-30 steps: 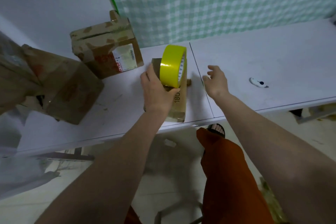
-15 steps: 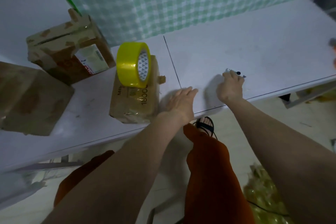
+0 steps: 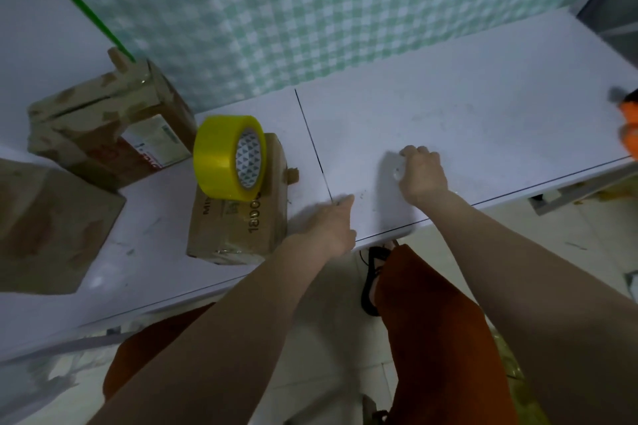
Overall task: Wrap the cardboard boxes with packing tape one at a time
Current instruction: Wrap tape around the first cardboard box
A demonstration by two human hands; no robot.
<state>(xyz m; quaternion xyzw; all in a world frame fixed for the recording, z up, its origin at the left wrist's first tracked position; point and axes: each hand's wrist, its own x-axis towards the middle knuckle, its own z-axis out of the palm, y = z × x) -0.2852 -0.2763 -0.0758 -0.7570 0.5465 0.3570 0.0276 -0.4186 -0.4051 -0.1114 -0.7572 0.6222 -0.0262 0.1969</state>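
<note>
On the white tabletop (image 3: 448, 107), the yellow tape roll (image 3: 229, 157) stands on edge atop the small cardboard box (image 3: 241, 221), which lies near the front edge. The right hand (image 3: 423, 174) has its grip curled round a small white cutter (image 3: 398, 172); the left hand (image 3: 328, 228) lies flat and empty just beside the box. The roll looks unsteady: a nudge to the box could send it rolling off. The cutter's blade is hidden, so a careless reach across risks a nick.
</note>
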